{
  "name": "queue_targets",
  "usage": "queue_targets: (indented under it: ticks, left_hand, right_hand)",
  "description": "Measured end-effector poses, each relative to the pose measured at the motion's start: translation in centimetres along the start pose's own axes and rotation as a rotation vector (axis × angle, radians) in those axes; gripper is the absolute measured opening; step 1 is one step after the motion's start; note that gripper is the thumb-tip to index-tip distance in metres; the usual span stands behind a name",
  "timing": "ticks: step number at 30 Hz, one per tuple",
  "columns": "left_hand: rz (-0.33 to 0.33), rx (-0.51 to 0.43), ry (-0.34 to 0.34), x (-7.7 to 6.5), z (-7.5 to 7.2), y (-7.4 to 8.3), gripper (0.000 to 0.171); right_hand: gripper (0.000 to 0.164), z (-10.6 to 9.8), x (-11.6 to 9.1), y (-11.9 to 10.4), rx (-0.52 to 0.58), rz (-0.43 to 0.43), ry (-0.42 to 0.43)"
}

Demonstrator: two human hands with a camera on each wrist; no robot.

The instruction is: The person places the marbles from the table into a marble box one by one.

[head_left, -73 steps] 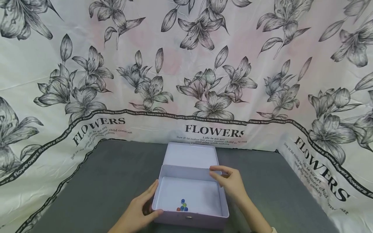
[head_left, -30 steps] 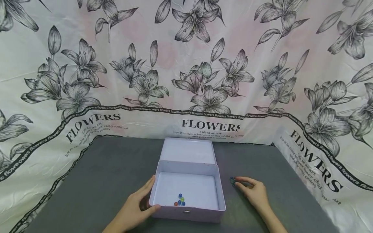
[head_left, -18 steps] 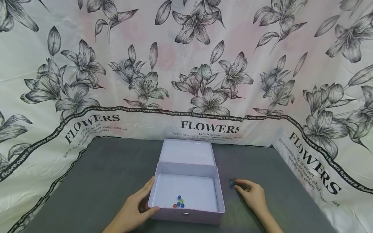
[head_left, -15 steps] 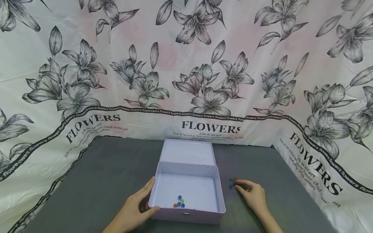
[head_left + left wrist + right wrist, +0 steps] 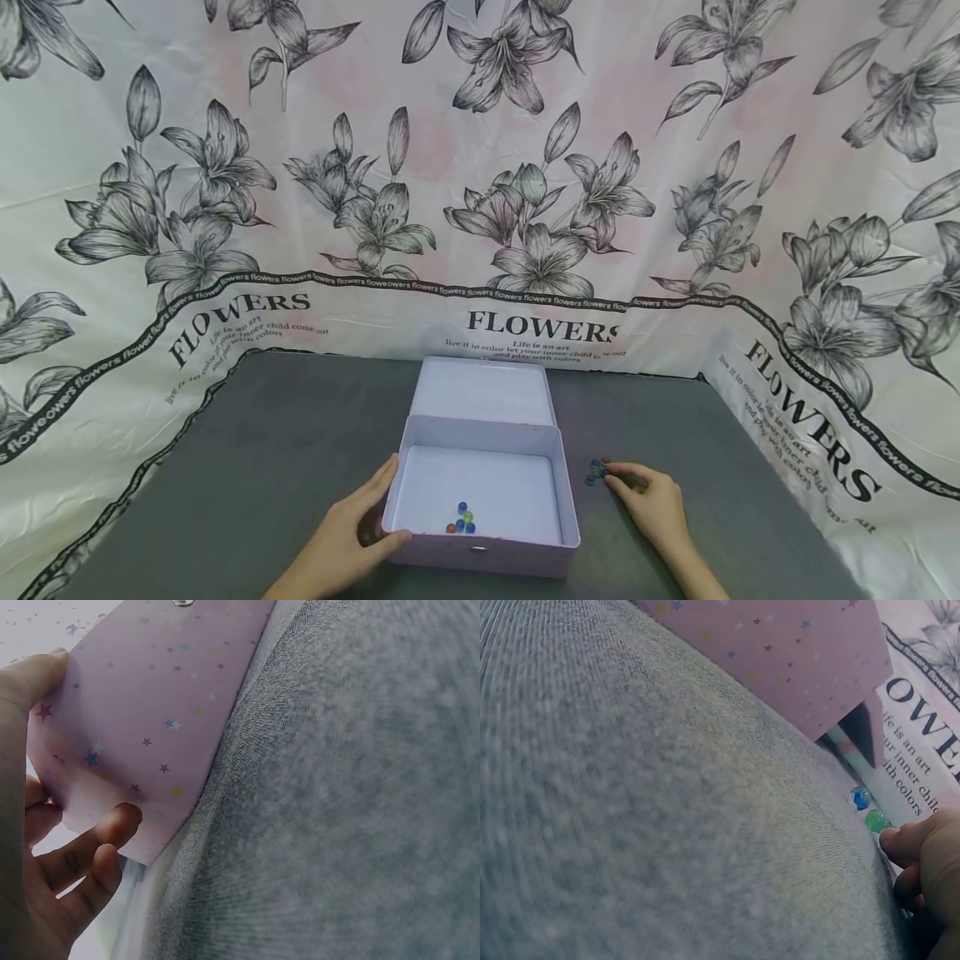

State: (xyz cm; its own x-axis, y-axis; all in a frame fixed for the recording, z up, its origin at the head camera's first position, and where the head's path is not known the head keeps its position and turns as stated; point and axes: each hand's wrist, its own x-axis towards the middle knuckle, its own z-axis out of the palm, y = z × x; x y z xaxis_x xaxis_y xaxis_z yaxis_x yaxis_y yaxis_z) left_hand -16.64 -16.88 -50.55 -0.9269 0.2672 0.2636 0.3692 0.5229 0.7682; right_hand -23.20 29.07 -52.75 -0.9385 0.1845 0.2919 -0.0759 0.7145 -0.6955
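Note:
A pale lilac tin box (image 5: 487, 560) printed with small stars stands with its lid (image 5: 483, 392) folded back. Its left front corner is gripped by my left hand (image 5: 341, 525), thumb at the front rim and fingers along the left side. Inside lie several glass marbles (image 5: 461, 528), blue, yellow-green and orange, gathered near the front wall. To the right of the box, my right hand (image 5: 652, 500) has thumb and forefinger tips at a marble in a small cluster of marbles (image 5: 592, 479) on the table. A green marble (image 5: 875, 820) shows right by the thumb tip in the right wrist view.
A dark grey cloth (image 5: 300, 450) covers the table under the box. Behind it and along both sides hangs a white curtain (image 5: 375, 325) with black flower drawings and lettering.
The right hand has moved from over the box's right rim down to the marbles on the table. A blue marble there has shifted slightly left and forward. The left hand keeps its hold.

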Motion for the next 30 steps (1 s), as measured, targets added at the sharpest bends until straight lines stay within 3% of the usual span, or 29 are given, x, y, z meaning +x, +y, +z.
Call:
queue_targets:
  ticks: [6,11,20,30]
  left_hand:
    - [-0.018,0.02,-0.003,0.0,0.0,0.1,0.095]
    - [-0.054,-0.038,-0.023,-0.1,0.1,0.0,0.097]
    - [-0.029,0.0,-0.013,-0.1,0.2,-0.2,0.094]
    - [-0.056,0.017,-0.024,0.1,0.0,0.0,0.096]
  right_hand:
    - [0.018,-0.2,-0.2,-0.1,0.053,0.019,0.012]
    - [0.02,-0.2,-0.5,-0.1,0.167,0.049,0.018]
    - [0.023,-0.3,-0.9,-1.0,0.318,0.121,0.004]
    - [0.024,-0.1,-0.1,-3.0,0.348,0.091,-0.004]
